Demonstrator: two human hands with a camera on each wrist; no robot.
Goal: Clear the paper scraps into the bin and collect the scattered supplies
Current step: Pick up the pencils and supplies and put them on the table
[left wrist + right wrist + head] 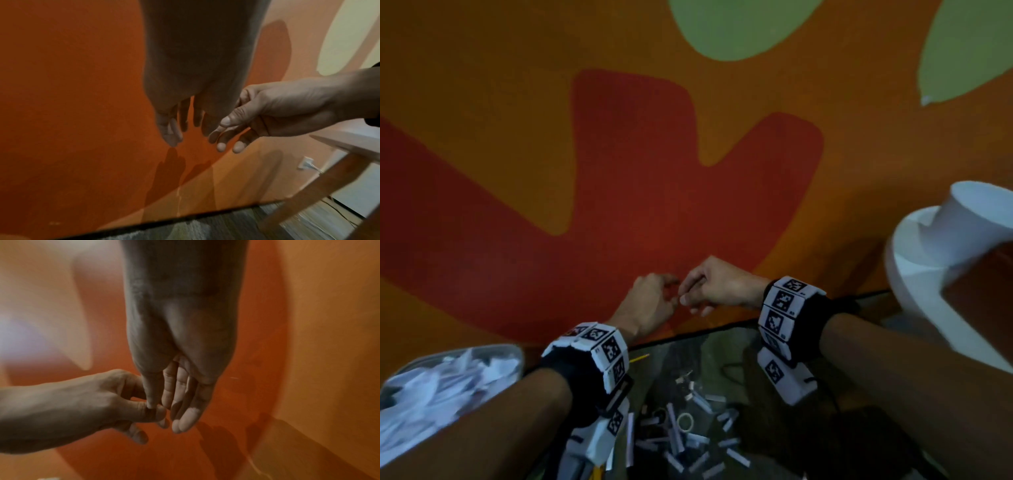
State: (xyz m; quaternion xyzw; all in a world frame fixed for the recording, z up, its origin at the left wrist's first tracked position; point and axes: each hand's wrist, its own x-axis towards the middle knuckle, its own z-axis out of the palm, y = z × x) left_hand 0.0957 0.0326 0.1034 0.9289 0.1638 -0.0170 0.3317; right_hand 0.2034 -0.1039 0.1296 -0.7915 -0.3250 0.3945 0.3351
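Beneath both hands spreads the mat [619, 212], a flat, fine-ribbed sheet in orange with rounded red and green blobs; its dark-edged near border [722, 325] runs just behind the wrists. Behind the left wrist, to its outer side, sits the bin [493, 351], a pale container heaped with crumpled white paper. Off to the right hand's outer side stands a white, smooth, stepped object [935, 246], too partly seen to name.

Behind the grip, on the dark glassy surface between the forearms, lie the paper scraps [688, 442]: short, pale, flat strips strewn at many angles, so no single long axis rules. Among them sits a small tape ring [685, 422], and a thin yellow stick [639, 358] lies close behind the left wrist.

The left hand [650, 301] and the right hand [717, 284] meet fingertip to fingertip low over the red patch. The left thumb and forefinger are drawn together against the right thumb tip, the other left fingers loosely curled; the right fingers [185, 423] hang nearly straight. Whether some tiny bit is pinched between them cannot be told; nothing shows.

I judge the next reach must come back toward the body, since the scraps lie behind both hands, about equally near each; the left hand is nearer the bin.
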